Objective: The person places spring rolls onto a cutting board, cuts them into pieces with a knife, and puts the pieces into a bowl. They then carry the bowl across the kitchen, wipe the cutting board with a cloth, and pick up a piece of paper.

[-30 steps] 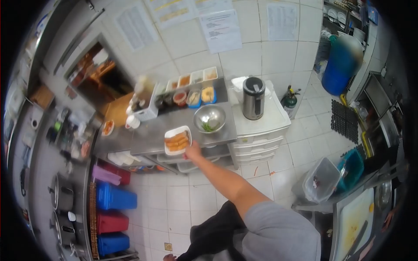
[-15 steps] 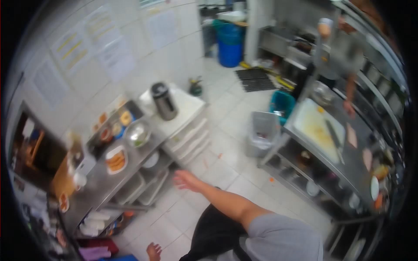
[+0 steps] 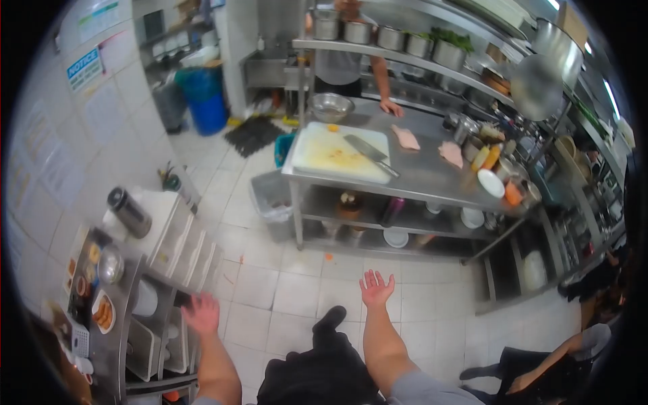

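Note:
Both of my hands are raised in the air over the tiled floor, palms showing. My left hand (image 3: 202,314) has its fingers spread and holds nothing; it is nearest to the steel counter (image 3: 128,297) at the left. My right hand (image 3: 376,289), also empty with fingers apart, is in front of the steel work table (image 3: 432,172). On that table a large knife (image 3: 368,152) lies across a white cutting board (image 3: 317,152). Two pale pink pieces, one nearer (image 3: 450,154) and one farther (image 3: 406,138), lie right of the board.
A grey bin (image 3: 270,196) stands at the table's left end. A thermal jug (image 3: 129,212) is on the white drawer unit (image 3: 162,206). Across the table a person's hand (image 3: 391,107) rests on the top. Another person's arm (image 3: 547,364) shows at the lower right.
The view has swung to the right, bringing the work table to the centre. My right hand now reaches forward in front of the table, and my left hand is farther into view.

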Tool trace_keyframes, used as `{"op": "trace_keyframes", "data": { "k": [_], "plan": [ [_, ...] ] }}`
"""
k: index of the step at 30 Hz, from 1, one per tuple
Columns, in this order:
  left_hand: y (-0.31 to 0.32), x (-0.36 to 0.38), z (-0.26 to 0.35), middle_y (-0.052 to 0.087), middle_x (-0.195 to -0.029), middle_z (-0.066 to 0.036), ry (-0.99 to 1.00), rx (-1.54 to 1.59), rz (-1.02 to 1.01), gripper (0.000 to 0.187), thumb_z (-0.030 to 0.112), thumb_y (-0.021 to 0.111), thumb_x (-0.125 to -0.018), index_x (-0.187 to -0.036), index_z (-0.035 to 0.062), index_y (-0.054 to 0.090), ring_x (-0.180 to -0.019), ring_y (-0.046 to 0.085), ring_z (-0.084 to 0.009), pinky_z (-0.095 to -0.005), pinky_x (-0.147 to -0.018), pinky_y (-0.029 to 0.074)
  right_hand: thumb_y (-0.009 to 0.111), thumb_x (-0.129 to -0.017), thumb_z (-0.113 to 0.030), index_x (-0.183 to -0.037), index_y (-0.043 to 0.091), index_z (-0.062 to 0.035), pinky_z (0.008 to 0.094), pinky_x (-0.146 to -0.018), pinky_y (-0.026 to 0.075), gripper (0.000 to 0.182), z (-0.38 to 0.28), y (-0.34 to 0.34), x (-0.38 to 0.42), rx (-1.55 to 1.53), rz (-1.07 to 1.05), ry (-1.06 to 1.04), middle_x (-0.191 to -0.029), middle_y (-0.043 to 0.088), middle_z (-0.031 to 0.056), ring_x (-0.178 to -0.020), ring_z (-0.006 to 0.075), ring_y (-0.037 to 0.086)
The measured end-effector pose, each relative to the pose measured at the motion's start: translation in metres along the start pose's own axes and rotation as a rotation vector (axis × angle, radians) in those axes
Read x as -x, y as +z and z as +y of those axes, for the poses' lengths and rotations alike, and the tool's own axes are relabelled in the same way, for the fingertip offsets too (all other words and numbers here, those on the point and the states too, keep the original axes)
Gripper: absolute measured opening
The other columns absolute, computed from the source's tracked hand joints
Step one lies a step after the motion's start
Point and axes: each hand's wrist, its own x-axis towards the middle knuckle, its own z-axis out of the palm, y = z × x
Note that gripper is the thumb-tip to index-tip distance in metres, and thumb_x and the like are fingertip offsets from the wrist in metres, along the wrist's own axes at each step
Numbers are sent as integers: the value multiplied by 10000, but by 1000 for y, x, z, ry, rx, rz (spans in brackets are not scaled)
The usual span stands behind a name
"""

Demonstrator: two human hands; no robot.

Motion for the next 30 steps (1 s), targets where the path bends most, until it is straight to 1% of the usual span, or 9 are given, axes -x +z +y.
{"op": "trace_keyframes", "data": {
  "k": [3, 5, 6, 8, 13, 20, 25, 28, 30],
  "plan": [
    [45, -21, -79, 570, -1326, -149, -64, -35, -14, 643, 642, 617, -889, -1268, 122, 621, -1273, 484, -321, -505, -1085, 366, 533, -909, -607, -1002, 604, -67, 475, -1015, 412, 552, -19, -22, -9, -154, 30, 64, -1011, 638, 114, -1060, 275, 599],
    [57, -45, -120, 595, -1050, -116, -184, -62, -197, 606, 656, 608, -893, -1058, 73, 616, -966, 548, -271, -393, -815, 483, 533, -923, -546, -668, 486, -118, 362, -654, 478, 500, -30, -31, -18, -271, -236, 129, -630, 490, 29, -617, 197, 531],
    [69, -53, -138, 595, -1050, -116, -192, -69, -199, 606, 656, 608, -893, -1058, 73, 616, -966, 548, -271, -393, -815, 483, 533, -923, -546, -668, 486, -118, 362, -654, 478, 500, -39, -28, -21, -279, -233, 122, -630, 490, 29, -617, 197, 531],
    [95, -66, -169, 447, -749, -37, -351, -27, -510, 599, 676, 597, -899, -830, 85, 523, -663, 405, -177, -303, -539, 359, 505, -946, -464, -572, 372, -140, 289, -411, 279, 512, -65, 0, -22, -391, -460, 92, -477, 315, -24, -402, 135, 285],
    [244, -28, -198, 208, -563, 88, -354, -70, -1086, 618, 617, 658, -912, -664, 189, 287, -457, 198, -68, -255, -414, 194, 478, -912, -290, -579, 375, -131, 269, -359, 198, 383, -167, 110, 25, -390, -1014, -130, -434, 299, -25, -355, 105, 238],
    [385, 112, -165, 214, -456, 97, -564, -9, -1893, 658, 418, 719, -957, -589, 234, 205, -346, 162, -55, -266, -379, 86, 567, -787, -110, -566, 289, -142, 249, -357, 151, 357, -220, 233, 192, -229, -1734, -158, -404, 327, -14, -312, 76, 210],
    [397, 115, -151, 267, -420, 75, -559, -1, -1993, 639, 381, 710, -961, -546, 214, 253, -327, 171, -39, -235, -379, 82, 567, -745, -81, -548, 233, -148, 242, -367, 127, 394, -205, 258, 211, -195, -1869, -110, -394, 325, -5, -315, 64, 180],
    [340, 71, -148, 219, -470, 87, -508, -19, -1725, 658, 527, 686, -943, -568, 231, 234, -372, 165, -76, -294, -381, 87, 546, -783, -126, -577, 257, -151, 260, -370, 127, 356, -171, 224, 171, -322, -1654, -122, -406, 283, -24, -334, 71, 171],
    [222, 6, -139, 228, -496, 79, -462, 16, -1342, 705, 738, 579, -896, -574, 201, 253, -405, 167, -89, -294, -401, 98, 515, -842, -199, -586, 300, -149, 280, -379, 140, 338, -119, 141, 98, -389, -1380, -133, -439, 235, -38, -374, 89, 162]
  ]
}}
